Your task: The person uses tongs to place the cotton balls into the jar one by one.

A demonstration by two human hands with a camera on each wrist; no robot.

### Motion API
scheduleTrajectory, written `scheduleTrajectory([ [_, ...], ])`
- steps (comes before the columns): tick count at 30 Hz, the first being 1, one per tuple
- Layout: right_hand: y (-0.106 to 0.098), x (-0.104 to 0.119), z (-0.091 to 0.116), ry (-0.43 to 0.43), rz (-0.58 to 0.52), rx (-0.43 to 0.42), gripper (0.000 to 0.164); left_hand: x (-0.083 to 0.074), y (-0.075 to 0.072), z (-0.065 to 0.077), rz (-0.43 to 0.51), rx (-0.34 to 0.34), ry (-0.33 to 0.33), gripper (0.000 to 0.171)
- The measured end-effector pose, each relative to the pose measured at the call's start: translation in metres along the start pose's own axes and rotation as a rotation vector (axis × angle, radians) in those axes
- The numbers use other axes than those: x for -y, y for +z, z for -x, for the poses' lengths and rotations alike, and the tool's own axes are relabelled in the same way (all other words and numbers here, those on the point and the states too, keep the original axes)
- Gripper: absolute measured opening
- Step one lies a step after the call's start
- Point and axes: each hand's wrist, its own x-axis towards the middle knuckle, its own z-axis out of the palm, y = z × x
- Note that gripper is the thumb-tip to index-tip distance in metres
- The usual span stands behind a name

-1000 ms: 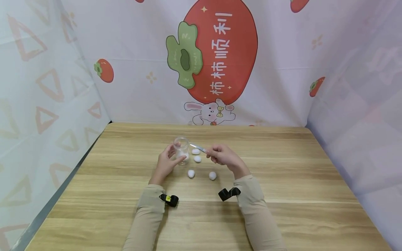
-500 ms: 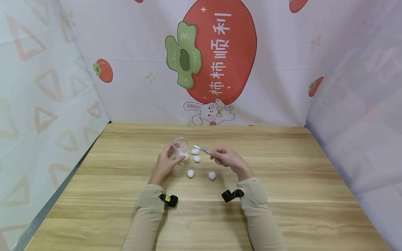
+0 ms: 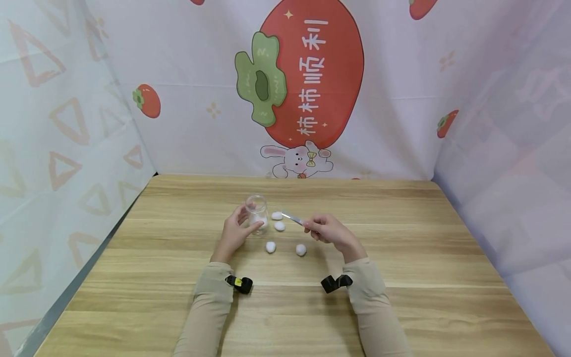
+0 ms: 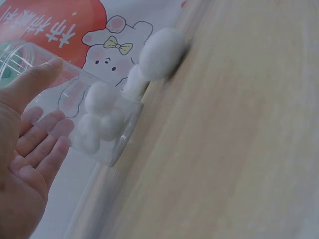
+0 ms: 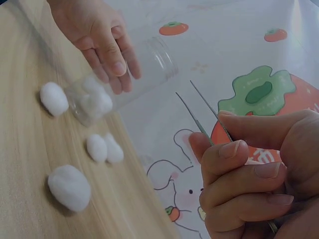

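Note:
My left hand (image 3: 236, 232) holds an upright clear jar (image 3: 257, 210), its thumb across the near side and its fingers behind. Several white cotton balls (image 4: 102, 117) lie at the bottom of the jar, whose mouth is uncovered. To the right, my right hand (image 3: 333, 232) pinches metal tweezers (image 3: 292, 218) above the table. In the right wrist view the tweezer tips stand apart with nothing between them. Two cotton balls (image 3: 279, 226) lie just right of the jar, below the tweezers. Another cotton ball (image 3: 270, 247) and a further cotton ball (image 3: 301, 250) rest nearer to me.
All this stands on a wooden table (image 3: 187, 317). A white printed cloth (image 3: 200, 134) hangs behind its far edge, and more cloth hangs at both sides. A black strap device (image 3: 239, 283) sits on the left sleeve, with a similar device (image 3: 336, 283) on the right.
My right hand has drawn the tweezers away from the jar's mouth, to the right and toward me. The left hand and jar have stayed put, and the loose cotton balls lie as before.

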Motion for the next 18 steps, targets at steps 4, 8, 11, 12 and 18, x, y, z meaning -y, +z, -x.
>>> scheduleTrajectory([
  [4,-0.001,-0.003,0.002,0.004,0.008,-0.001,0.036,0.0,0.0,0.0,0.012,0.0,0.0,0.067],
  [8,-0.003,-0.006,0.005,0.002,0.016,-0.005,0.036,0.0,0.0,-0.001,-0.002,0.002,-0.01,0.068],
  [11,-0.005,-0.008,0.008,0.006,0.021,-0.01,0.037,0.001,0.0,-0.002,-0.016,0.005,-0.012,0.069],
  [12,-0.005,-0.009,0.008,0.008,0.019,-0.013,0.038,0.001,0.001,-0.002,-0.018,0.006,-0.011,0.069],
  [18,-0.008,-0.016,0.011,0.022,0.01,-0.021,0.04,0.001,0.0,-0.001,-0.016,0.005,-0.003,0.068],
])
